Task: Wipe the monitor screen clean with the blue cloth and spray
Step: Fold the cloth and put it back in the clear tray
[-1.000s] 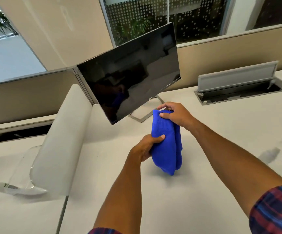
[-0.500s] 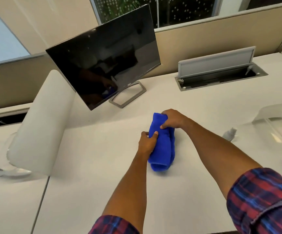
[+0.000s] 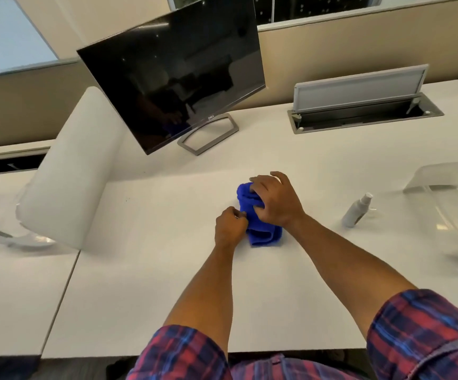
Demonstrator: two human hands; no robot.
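Blue cloth point(image 3: 260, 229) on white table point(image 3: 145, 270), gripped by left hand point(image 3: 230, 229) and right hand point(image 3: 275, 202); spray bottle point(image 3: 356, 211) right.

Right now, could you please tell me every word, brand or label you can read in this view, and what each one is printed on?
"DELL": on the lower bezel of the monitor, reading tilted because the screen sits at an angle.
Spray bottle: no print can be made out; too small and blurred to read.
Blue cloth, desk and the cable hatch: no text visible.
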